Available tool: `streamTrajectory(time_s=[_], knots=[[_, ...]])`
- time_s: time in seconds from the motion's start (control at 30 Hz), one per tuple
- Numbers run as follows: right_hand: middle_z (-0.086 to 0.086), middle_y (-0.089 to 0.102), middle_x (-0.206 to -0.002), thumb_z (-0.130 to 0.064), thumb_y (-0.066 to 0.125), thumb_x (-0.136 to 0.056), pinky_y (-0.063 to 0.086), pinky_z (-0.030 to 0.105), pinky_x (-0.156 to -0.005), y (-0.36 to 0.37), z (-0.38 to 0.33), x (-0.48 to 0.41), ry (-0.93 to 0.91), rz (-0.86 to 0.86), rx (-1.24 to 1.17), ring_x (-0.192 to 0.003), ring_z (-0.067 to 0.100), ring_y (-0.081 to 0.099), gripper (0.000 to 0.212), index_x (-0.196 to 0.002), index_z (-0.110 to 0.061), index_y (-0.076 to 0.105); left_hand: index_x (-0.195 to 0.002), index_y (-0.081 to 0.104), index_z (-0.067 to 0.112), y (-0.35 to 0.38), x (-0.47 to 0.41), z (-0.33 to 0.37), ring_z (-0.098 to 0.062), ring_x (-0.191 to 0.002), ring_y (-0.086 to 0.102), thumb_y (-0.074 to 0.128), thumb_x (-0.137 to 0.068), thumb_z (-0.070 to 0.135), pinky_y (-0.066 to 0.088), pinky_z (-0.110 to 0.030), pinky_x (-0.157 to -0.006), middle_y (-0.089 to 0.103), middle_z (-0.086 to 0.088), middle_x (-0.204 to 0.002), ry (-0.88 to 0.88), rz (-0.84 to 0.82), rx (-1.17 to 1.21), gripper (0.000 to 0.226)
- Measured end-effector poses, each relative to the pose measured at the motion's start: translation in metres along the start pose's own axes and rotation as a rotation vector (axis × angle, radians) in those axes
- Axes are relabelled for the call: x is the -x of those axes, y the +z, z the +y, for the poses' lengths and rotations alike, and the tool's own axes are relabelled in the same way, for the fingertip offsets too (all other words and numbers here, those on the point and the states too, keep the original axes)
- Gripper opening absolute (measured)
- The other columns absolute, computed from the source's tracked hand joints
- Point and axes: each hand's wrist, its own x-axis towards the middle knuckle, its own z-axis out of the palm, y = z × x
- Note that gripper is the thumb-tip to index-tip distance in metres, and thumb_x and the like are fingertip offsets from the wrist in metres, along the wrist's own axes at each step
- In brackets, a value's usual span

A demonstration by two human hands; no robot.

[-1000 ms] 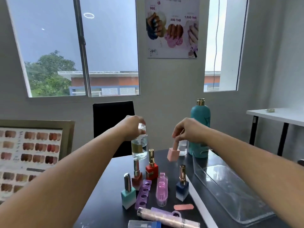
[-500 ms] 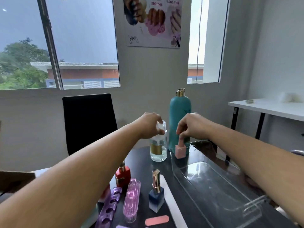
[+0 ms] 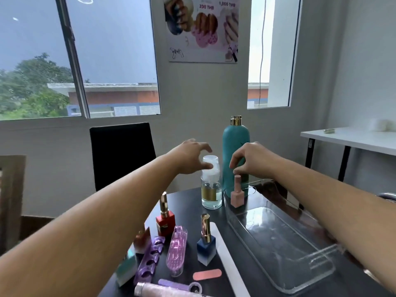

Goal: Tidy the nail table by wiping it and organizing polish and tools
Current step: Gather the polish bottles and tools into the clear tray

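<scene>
My right hand (image 3: 251, 160) hovers with loosely bent fingers just above the cap of a pink polish bottle (image 3: 237, 196), which stands upright in the far end of the clear tray (image 3: 308, 281). My left hand (image 3: 191, 156) is spread beside the cap of a clear liquid bottle (image 3: 211, 197); its thumb is at the cap, and contact is unclear. On the black table (image 3: 188, 203) stand a red polish (image 3: 165, 221) and a blue polish (image 3: 206, 249). A long white nail file (image 3: 228, 260) lies beside the tray.
A tall teal bottle (image 3: 235, 146) stands behind the tray. A pink brush (image 3: 176, 251), purple toe separator (image 3: 150, 260), small pink file (image 3: 207, 274) and teal polish (image 3: 127, 269) lie near my left forearm. A black chair (image 3: 122, 153) faces me; a white side table (image 3: 353, 140) stands at right.
My right hand carried the pink polish into the tray's far end and let go of it. My left hand opened off the clear bottle's cap.
</scene>
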Motion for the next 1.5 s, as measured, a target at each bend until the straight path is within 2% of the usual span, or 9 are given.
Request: streamTrajectory(time_s=[0.13,0.3,0.5,0.6,0.77,0.87,1.2,1.3,1.5], knots=[[-0.022,0.064,-0.074,-0.02,0.075,-0.077,0.041,-0.002,-0.056,-0.016,-0.034,0.01,-0.083,-0.021,-0.126,-0.066,-0.014,0.058,0.008,-0.085,-0.023,0.076,-0.125,0.053,0.025,-0.031,0.03,-0.012,-0.021,-0.115,0.048,0.061,-0.083,0.048,0.035,-0.031,-0.095,0.058,-0.006,-0.122,-0.048,-0.012,-0.05,0.048],[-0.008,0.074,-0.085,-0.024,0.074,-0.079,0.057,0.017,-0.069,-0.027,-0.08,0.03,-0.169,-0.255,-0.24,-0.078,0.006,0.069,0.01,-0.089,-0.022,0.074,-0.123,0.056,0.025,-0.042,0.08,-0.02,-0.019,-0.108,0.055,0.061,-0.083,0.047,0.042,-0.031,-0.092,0.059,-0.002,-0.122,-0.129,-0.101,-0.011,0.046],[-0.023,0.068,-0.073,-0.028,0.079,-0.072,0.051,0.01,-0.069,-0.009,-0.101,0.056,-0.151,-0.406,-0.108,-0.072,-0.002,0.065,0.019,-0.09,-0.031,0.074,-0.13,0.052,0.021,-0.024,0.116,-0.023,-0.019,-0.115,0.054,0.065,-0.083,0.04,0.04,-0.03,-0.096,0.058,-0.002,-0.128,-0.178,-0.138,0.015,0.052],[-0.025,0.061,-0.062,-0.023,0.08,-0.071,0.042,0.003,-0.058,0.009,-0.101,0.067,-0.158,-0.37,-0.055,-0.06,-0.01,0.057,0.018,-0.088,-0.028,0.075,-0.124,0.057,0.018,-0.01,0.123,-0.026,-0.019,-0.111,0.056,0.065,-0.084,0.035,0.042,-0.029,-0.095,0.062,-0.002,-0.122,-0.188,-0.11,0.026,0.044],[-0.01,0.07,-0.072,-0.016,0.079,-0.072,0.054,0.021,-0.071,0.018,-0.098,0.063,-0.16,-0.309,-0.034,-0.068,0.007,0.063,0.012,-0.081,-0.024,0.076,-0.097,0.07,0.014,0.003,0.119,-0.036,-0.016,-0.09,0.058,0.067,-0.084,0.024,0.044,-0.023,-0.076,0.065,0.0,-0.091,-0.178,0.035,0.043,0.017],[-0.001,0.074,-0.082,-0.017,0.08,-0.071,0.057,0.027,-0.079,0.013,-0.093,0.05,-0.137,-0.283,-0.065,-0.079,0.014,0.069,0.012,-0.082,-0.021,0.075,-0.093,0.071,0.012,0.005,0.108,-0.04,-0.015,-0.086,0.059,0.065,-0.084,0.019,0.048,-0.024,-0.078,0.069,-0.003,-0.095,-0.173,0.055,0.036,0.013],[-0.005,0.071,-0.08,-0.017,0.078,-0.075,0.052,0.015,-0.069,0.013,-0.065,0.003,-0.113,-0.172,-0.025,-0.073,0.008,0.065,0.013,-0.088,-0.015,0.076,-0.098,0.07,0.011,0.004,0.043,-0.039,-0.02,-0.101,0.057,0.062,-0.086,0.016,0.046,-0.028,-0.09,0.069,-0.007,-0.101,-0.133,0.146,0.088,0.016],[-0.012,0.067,-0.075,-0.017,0.078,-0.074,0.051,0.015,-0.07,0.016,-0.056,-0.001,-0.105,-0.179,-0.022,-0.072,0.005,0.064,0.012,-0.086,-0.018,0.076,-0.097,0.07,0.009,0.013,0.028,-0.036,-0.022,-0.094,0.061,0.063,-0.085,0.015,0.05,-0.031,-0.087,0.069,-0.008,-0.1,-0.117,0.156,0.117,0.015],[-0.008,0.069,-0.078,-0.019,0.079,-0.074,0.052,0.019,-0.072,0.031,-0.044,-0.001,-0.097,-0.197,0.004,-0.076,0.008,0.065,0.012,-0.085,-0.018,0.075,-0.096,0.071,0.01,0.033,0.012,-0.033,-0.022,-0.091,0.061,0.064,-0.085,0.016,0.05,-0.03,-0.084,0.069,-0.007,-0.098,-0.084,0.143,0.102,0.014]])
